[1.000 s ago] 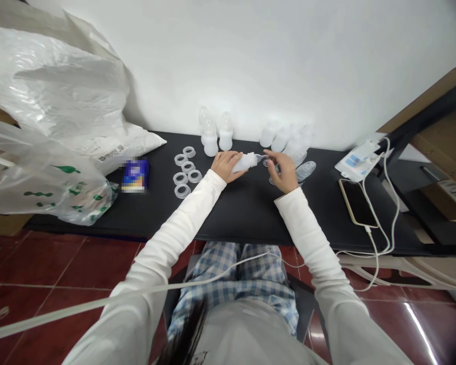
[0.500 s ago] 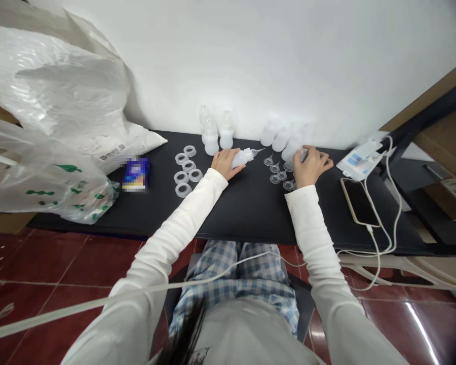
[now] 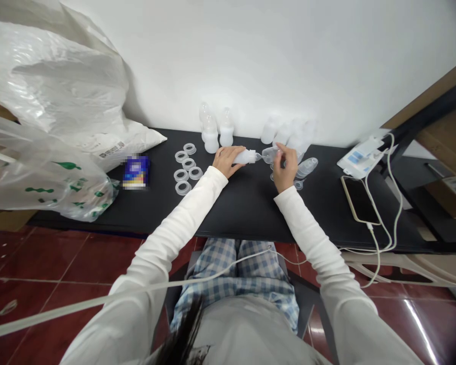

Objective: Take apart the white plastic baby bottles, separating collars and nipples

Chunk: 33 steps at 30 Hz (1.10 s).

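A small white bottle is held on its side just over the back part of the black table, its nozzle pointing to the person's right. The left hand is wrapped around the bottle's body, fingers closed on it. At the bottle's nozzle the right hand pinches a clear cap between thumb and fingertips; whether the cap touches the tip cannot be told. Just behind the bottle, against the wall, stand upright capped bottles. Behind it and to its right is a huddle of white bottles. Left of the bottle lies a cluster of white rings, and farther left a blue packet and plastic bags. Right of the bottle, past the right hand, lies a clear cover, and well beyond that a phone on a cable.
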Each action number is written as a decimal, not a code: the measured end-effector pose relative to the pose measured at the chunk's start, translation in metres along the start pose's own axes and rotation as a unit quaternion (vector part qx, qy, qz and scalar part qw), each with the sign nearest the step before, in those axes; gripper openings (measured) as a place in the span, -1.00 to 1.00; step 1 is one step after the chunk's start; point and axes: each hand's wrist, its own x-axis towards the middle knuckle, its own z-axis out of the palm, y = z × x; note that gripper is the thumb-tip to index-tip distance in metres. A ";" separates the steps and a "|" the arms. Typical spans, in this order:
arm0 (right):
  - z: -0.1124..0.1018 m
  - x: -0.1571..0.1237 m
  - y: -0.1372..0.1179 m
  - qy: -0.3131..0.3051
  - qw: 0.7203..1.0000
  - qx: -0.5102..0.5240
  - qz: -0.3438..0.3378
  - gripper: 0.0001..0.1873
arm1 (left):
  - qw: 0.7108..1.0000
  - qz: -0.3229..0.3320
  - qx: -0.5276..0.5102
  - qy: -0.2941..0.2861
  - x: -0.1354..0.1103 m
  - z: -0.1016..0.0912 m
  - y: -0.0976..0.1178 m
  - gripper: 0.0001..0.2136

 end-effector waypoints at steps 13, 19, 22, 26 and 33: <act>0.015 -0.013 0.006 -0.046 0.993 0.084 -0.068 -0.54 | 0.996 0.066 -0.015 -0.057 0.002 -0.009 -0.002 -0.33; 0.012 -0.010 0.004 -0.101 0.976 0.130 -0.144 -0.58 | 0.992 0.095 -0.022 -0.079 -0.004 -0.016 -0.005 -0.33; 0.011 -0.010 0.007 -0.126 0.972 0.131 -0.147 -0.55 | 0.989 0.109 -0.043 -0.089 -0.005 -0.017 -0.006 -0.33; 0.010 -0.008 0.009 -0.146 0.970 0.136 -0.142 -0.51 | 0.987 0.111 -0.049 -0.101 -0.004 -0.016 -0.009 -0.35; 0.011 -0.006 0.006 -0.157 0.966 0.144 -0.144 -0.60 | 0.989 0.126 -0.031 -0.066 -0.008 -0.012 -0.009 -0.35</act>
